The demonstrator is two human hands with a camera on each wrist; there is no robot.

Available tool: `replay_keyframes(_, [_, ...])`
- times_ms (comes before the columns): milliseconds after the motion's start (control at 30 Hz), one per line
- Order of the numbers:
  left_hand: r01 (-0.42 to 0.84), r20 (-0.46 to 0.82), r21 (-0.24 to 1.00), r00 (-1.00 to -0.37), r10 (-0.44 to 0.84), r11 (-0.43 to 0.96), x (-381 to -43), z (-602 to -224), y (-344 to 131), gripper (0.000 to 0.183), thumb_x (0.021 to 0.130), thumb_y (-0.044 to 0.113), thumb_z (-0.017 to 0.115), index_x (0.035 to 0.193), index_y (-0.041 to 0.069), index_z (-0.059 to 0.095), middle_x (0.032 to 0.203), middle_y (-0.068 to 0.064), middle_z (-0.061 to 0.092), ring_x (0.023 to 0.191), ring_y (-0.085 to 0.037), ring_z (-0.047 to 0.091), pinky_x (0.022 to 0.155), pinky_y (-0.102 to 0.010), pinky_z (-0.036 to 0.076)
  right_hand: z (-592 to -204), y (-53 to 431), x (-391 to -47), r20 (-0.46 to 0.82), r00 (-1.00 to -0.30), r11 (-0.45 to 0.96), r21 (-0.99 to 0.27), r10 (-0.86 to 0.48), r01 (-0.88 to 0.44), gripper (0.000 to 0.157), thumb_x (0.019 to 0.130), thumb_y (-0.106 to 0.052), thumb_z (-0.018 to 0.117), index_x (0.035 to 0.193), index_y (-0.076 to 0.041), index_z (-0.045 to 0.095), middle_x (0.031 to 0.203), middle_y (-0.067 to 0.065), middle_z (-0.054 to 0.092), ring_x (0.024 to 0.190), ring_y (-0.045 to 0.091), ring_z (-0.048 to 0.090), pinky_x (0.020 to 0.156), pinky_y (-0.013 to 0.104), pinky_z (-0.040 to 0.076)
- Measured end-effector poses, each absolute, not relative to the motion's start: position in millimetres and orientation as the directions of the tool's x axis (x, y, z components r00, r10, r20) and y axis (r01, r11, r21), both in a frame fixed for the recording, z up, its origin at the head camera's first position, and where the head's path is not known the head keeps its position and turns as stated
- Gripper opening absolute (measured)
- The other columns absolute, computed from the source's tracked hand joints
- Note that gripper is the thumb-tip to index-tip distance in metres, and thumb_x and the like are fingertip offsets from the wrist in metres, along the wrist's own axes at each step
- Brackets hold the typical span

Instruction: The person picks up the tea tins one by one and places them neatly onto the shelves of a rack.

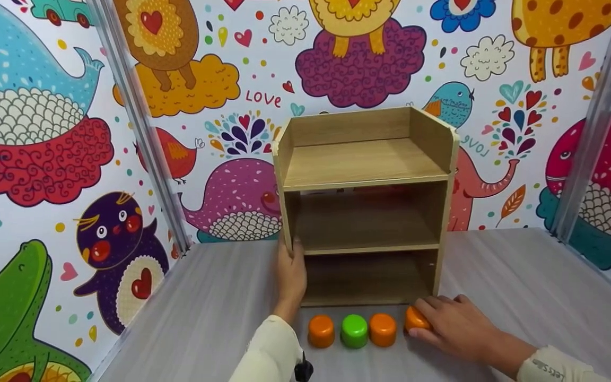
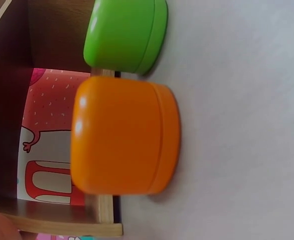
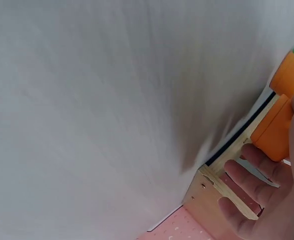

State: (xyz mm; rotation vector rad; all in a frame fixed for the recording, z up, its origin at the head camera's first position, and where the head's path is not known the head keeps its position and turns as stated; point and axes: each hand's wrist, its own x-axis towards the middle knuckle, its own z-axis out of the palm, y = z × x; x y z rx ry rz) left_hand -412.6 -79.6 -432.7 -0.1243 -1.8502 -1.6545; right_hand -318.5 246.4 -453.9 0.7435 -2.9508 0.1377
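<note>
A small wooden shelf unit (image 1: 372, 248) with an open top tray and two compartments stands before me. My left hand (image 1: 290, 276) grips its left side panel low down, fingers partly hidden behind the panel. In front of the shelf, my right hand (image 1: 456, 324) pinches an orange round container (image 1: 417, 320) between thumb and forefinger. The right wrist view shows that container (image 3: 276, 131) tilted, with the other fingers spread. To its left, a second orange container (image 1: 383, 330), a green container (image 1: 354, 331) and a third orange container (image 1: 321, 331) stand in a row.
The grey tabletop (image 1: 220, 297) reaches back to walls printed with cartoon animals (image 1: 236, 196). Metal corner posts (image 1: 149, 138) rise at both sides. A small black object (image 1: 303, 369) hangs by the left sleeve.
</note>
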Motion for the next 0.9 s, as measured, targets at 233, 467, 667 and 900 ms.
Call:
replay_keyframes(233, [0.465, 0.516, 0.856, -0.784, -0.346, 0.225, -412, -433, -80, 0.053, 0.106, 0.022, 0.051, 0.157, 0.011, 0.041, 0.127, -0.016, 0.062, 0.115, -0.023, 0.054, 0.104, -0.044, 0.042, -444, 245, -314, 0.158, -0.858, 0.867, -0.023, -0.488, -0.497, 0.06, 0.095, -0.074, 0.042, 0.12, -0.023, 0.061, 0.085, -0.015, 0.05, 0.076, 0.011, 0.049, 0.075, 0.048, 0.046])
replay_keyframes(467, [0.481, 0.524, 0.852, -0.783, -0.334, 0.209, -412, -431, -79, 0.053, 0.107, 0.022, 0.051, 0.157, 0.012, 0.039, 0.143, -0.012, 0.058, 0.124, -0.021, 0.053, 0.112, -0.045, 0.04, -433, 242, -308, 0.167, -0.86, 0.869, -0.037, -0.482, -0.494, 0.069, 0.094, -0.078, 0.037, 0.126, -0.021, 0.061, 0.094, -0.012, 0.059, 0.08, 0.012, 0.051, 0.079, 0.05, 0.048])
replay_keyframes(667, [0.476, 0.518, 0.855, -0.788, -0.334, 0.203, -413, -432, -79, 0.052, 0.106, 0.022, 0.051, 0.156, 0.012, 0.042, 0.138, -0.013, 0.06, 0.121, -0.024, 0.054, 0.11, -0.047, 0.041, -422, 239, -305, 0.154, -0.854, 0.861, -0.038, -0.497, -0.508, 0.074, 0.092, -0.08, 0.035, 0.129, -0.021, 0.059, 0.094, -0.011, 0.059, 0.081, 0.012, 0.052, 0.08, 0.05, 0.048])
replay_keyframes(900, [0.471, 0.514, 0.858, -0.796, -0.321, 0.207, -412, -430, -80, 0.054, 0.107, 0.025, 0.051, 0.158, 0.014, 0.038, 0.152, -0.012, 0.052, 0.137, -0.028, 0.052, 0.118, -0.05, 0.035, -400, 236, -301, 0.187, -0.848, 0.858, -0.044, -0.495, -0.511, 0.08, 0.091, -0.081, 0.034, 0.136, -0.019, 0.059, 0.106, -0.006, 0.067, 0.086, 0.015, 0.059, 0.087, 0.058, 0.051])
